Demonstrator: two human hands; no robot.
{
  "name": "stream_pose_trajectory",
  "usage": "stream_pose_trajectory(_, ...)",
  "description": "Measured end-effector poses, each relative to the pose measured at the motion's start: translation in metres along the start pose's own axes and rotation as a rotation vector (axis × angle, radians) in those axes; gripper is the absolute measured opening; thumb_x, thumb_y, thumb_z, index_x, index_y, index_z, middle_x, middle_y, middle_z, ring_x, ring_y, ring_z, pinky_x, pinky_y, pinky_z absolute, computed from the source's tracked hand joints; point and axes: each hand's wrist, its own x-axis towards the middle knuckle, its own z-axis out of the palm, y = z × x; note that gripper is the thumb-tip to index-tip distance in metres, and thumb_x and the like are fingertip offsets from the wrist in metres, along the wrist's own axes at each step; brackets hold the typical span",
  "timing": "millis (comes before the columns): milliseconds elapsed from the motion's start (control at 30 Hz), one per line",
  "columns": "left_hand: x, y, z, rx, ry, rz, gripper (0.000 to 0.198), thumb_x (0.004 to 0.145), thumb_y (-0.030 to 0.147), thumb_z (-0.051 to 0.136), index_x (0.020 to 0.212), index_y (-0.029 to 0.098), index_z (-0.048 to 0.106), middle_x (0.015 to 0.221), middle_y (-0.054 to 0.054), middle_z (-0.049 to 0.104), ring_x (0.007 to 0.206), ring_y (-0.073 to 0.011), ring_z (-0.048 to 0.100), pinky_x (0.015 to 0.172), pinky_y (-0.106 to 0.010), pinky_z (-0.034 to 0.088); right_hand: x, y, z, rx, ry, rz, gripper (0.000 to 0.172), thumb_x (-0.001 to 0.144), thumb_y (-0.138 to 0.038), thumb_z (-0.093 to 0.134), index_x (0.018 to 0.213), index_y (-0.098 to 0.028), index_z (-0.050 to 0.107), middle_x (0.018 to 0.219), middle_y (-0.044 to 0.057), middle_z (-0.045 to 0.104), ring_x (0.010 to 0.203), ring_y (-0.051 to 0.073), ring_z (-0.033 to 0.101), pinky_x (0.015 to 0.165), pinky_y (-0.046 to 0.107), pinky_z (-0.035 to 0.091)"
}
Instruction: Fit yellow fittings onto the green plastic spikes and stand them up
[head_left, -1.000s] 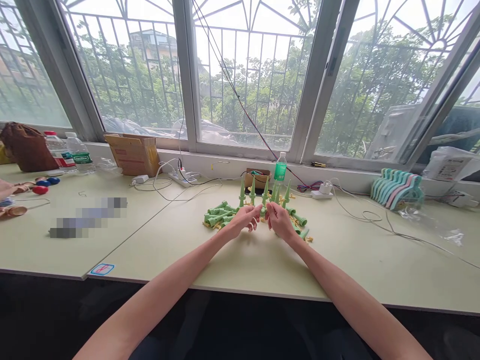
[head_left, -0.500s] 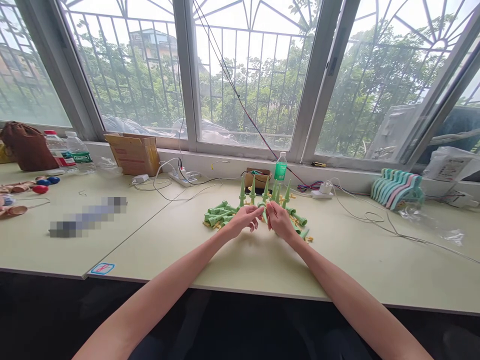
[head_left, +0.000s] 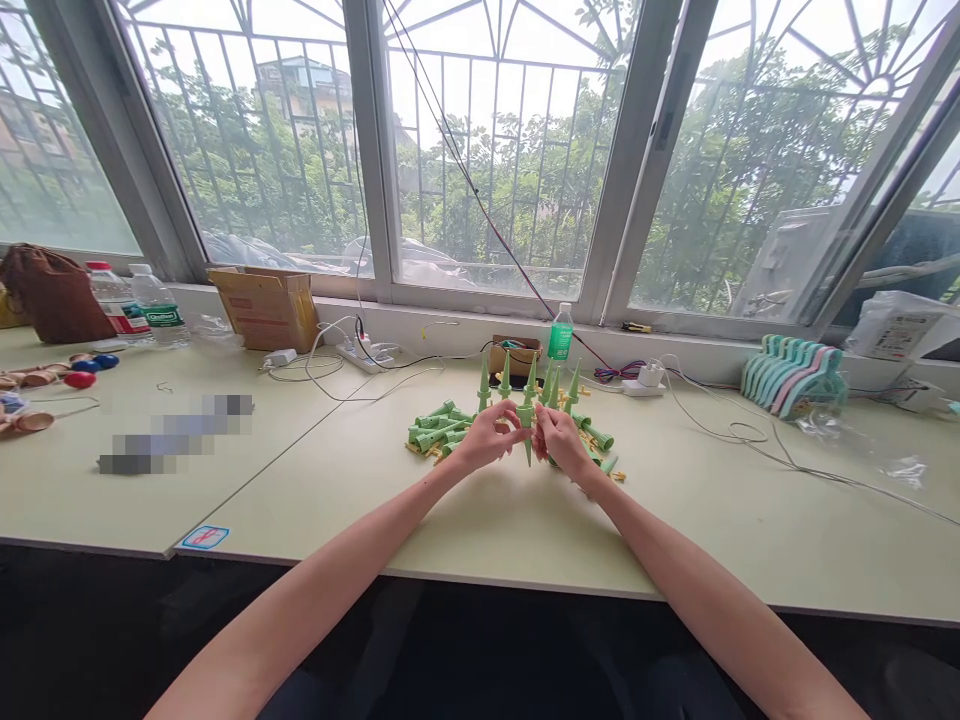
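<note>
Head view: the held green cone [head_left: 526, 416] serves as the clock's centre, with twelve toward the windows [head_left: 495, 150]. Far left, between nine and ten, a brown bag [head_left: 56, 295] sits beside two plastic bottles [head_left: 159, 312]. Near nine, a red ball [head_left: 80, 380] and a blue ball [head_left: 106, 361] lie by wooden pieces [head_left: 34, 422]. A cardboard box [head_left: 266, 312] stands at ten. At nine again, but close in, loose cones [head_left: 433, 438] with yellow pieces lie heaped on the desk [head_left: 322, 510]. The left hand [head_left: 487, 437] is at nine too, its grip closed, thumb and fingers pinching the held cone, which points down between the two hands. At twelve, upright cones [head_left: 530, 378] stand tip up, a small open box [head_left: 514, 353] behind them. A green bottle [head_left: 560, 338] stands toward one. At three, the right hand [head_left: 562, 443] has its grip curled nearly closed, fingertips beside the held cone; I cannot tell what they pinch. More cones [head_left: 600, 437] lie just beyond it. Well apart, near three, pastel hangers [head_left: 791, 380] stand in a row.
</note>
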Motion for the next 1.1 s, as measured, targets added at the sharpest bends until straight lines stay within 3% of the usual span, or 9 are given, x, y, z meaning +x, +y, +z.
stream_pose_trajectory(267,-0.001,-0.004,0.002,0.269,0.092,0.143,0.034,0.078,0.045,0.064,0.098,0.021,0.052,0.09,-0.001,0.055,0.049,-0.0037,0.047,0.047,-0.019,0.04,-0.002,-0.001,-0.002,0.011,-0.059,-0.026,0.059,0.092,-0.052,0.035,0.044,-0.019,0.044,0.038,0.001,0.047,0.032,0.009,0.04,0.039,0.024,0.036)
stream_pose_trajectory(467,0.0,-0.003,0.004,0.283,0.103,0.097,0.034,0.078,0.043,0.062,0.099,0.022,0.047,0.083,0.002,0.054,0.048,-0.0048,0.05,0.046,-0.018,0.039,-0.003,-0.003,0.002,-0.012,-0.018,-0.002,0.055,0.091,-0.059,0.035,0.052,-0.021,0.042,0.043,0.0,0.051,0.034,0.011,0.045,0.038,0.025,0.037)
stream_pose_trajectory(733,0.002,-0.002,0.003,-0.014,0.098,-0.177,0.042,0.071,0.046,0.071,0.086,0.02,0.04,0.067,0.005,0.054,0.041,-0.007,0.05,0.038,-0.019,0.037,-0.002,-0.003,0.003,-0.055,-0.014,-0.069,0.052,0.091,-0.062,0.032,0.061,-0.021,0.043,0.052,-0.001,0.053,0.036,0.01,0.047,0.04,0.024,0.037)
stream_pose_trajectory(933,0.004,0.002,0.001,-0.35,0.009,-0.371,0.042,0.082,0.058,0.055,0.079,0.016,0.048,0.071,-0.003,0.06,0.044,-0.008,0.053,0.04,-0.021,0.04,-0.001,-0.002,0.002,-0.098,-0.013,-0.104,0.05,0.091,-0.063,0.032,0.066,-0.021,0.043,0.058,-0.002,0.056,0.037,0.009,0.047,0.042,0.024,0.038)
stream_pose_trajectory(1100,0.003,0.008,0.0,-0.416,-0.132,-0.412,0.054,0.08,0.066,0.051,0.077,0.013,0.055,0.07,-0.004,0.058,0.046,-0.0087,0.052,0.041,-0.023,0.04,-0.002,-0.002,0.001,-0.118,-0.019,-0.141,0.048,0.093,-0.059,0.033,0.066,-0.021,0.043,0.057,-0.002,0.055,0.037,0.009,0.047,0.042,0.023,0.038)
